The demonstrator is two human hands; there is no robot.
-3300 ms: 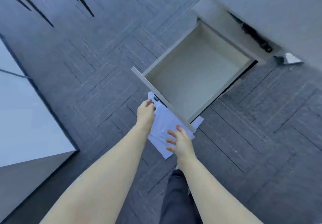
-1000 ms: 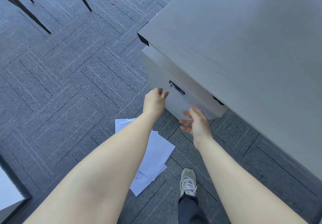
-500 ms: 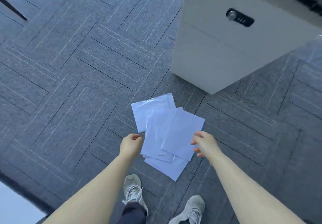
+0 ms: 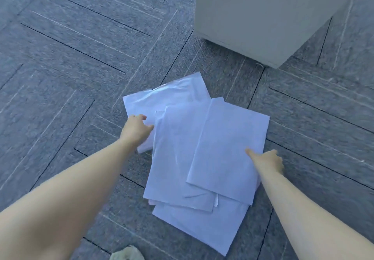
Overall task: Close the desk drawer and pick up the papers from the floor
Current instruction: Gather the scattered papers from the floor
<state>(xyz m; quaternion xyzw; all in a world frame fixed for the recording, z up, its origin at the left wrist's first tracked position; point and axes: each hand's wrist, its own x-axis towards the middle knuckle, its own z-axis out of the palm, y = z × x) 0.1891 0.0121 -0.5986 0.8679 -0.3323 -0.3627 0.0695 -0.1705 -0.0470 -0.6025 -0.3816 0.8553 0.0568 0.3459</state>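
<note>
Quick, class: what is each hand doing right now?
Left hand: open, fingers curled onto the loose white paper sheets on the grey carpet, nothing lifted.
Right hand: open, fingertip on the top sheet, holding nothing.

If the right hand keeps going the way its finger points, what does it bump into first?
Likely the top sheet of the papers. The right hand points up and left, its fingertip already at or on that sheet's right part. How high it hovers is unclear, so it may already touch.
</note>
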